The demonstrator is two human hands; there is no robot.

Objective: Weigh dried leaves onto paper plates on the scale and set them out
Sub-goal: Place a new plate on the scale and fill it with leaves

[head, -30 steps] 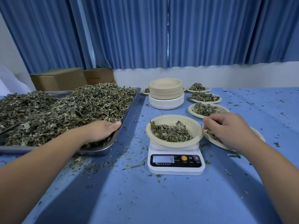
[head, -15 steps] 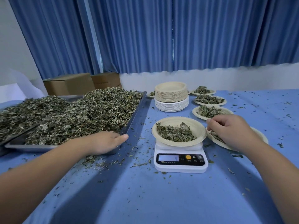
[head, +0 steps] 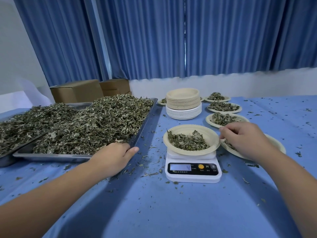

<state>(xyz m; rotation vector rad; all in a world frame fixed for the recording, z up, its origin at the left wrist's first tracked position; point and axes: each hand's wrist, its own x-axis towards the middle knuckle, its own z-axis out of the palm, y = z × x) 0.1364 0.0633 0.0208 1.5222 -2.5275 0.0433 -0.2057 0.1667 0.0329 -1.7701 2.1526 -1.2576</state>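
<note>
A white digital scale [head: 192, 174] stands on the blue table, its display reading 4. On it sits a beige paper plate [head: 171, 134] holding a small heap of dried leaves [head: 187, 141]. My right hand [head: 243, 140] hovers over a neighbouring plate [head: 277, 145], its curled fingertips next to the scale plate's right rim; anything between them is hidden. My left hand [head: 114, 158] rests on the front right corner of a steel tray [head: 142, 127] piled with dried leaves [head: 94, 122].
A stack of empty paper plates [head: 183, 103] stands behind the scale. Three filled plates [head: 223, 106] line up at the back right. A second leaf tray [head: 5, 158] lies far left, cardboard boxes [head: 77, 91] behind it. Leaf crumbs litter the cloth.
My left hand has slid from the leaves to the tray's front corner. My right hand has lifted slightly toward the scale plate's rim. The view has tilted upward.
</note>
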